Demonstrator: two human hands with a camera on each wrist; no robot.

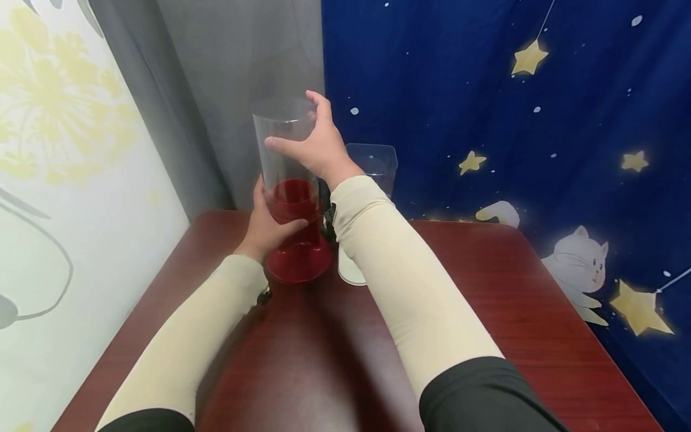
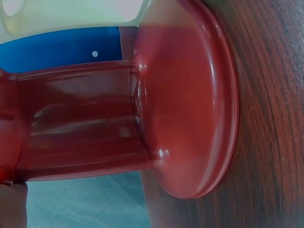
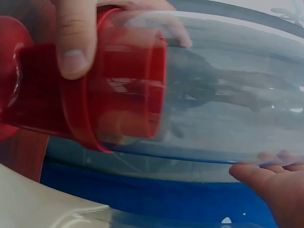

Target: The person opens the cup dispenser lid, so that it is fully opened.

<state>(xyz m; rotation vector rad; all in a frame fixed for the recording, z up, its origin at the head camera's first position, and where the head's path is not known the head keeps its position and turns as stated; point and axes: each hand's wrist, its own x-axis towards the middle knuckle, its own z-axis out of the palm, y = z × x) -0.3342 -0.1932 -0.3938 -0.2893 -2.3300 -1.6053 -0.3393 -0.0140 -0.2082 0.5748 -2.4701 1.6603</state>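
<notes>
While the left-hand grip [image 1: 270, 225] was wrapped round the red stand [image 1: 299, 267], right-hand grip [image 1: 323, 147] was spread wide at the clear tube [image 1: 285, 168] up top, whole lot upright on the surface [image 1: 254, 360].

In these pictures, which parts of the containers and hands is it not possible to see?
- Head: the right sleeve hides the middle of the white-based container.
- Head: the red stand hides some of the left hand.
- Left wrist: the left edge cuts off the stand's top.
- Right wrist: the right edge cuts off the clear cylinder's upper end.
</notes>
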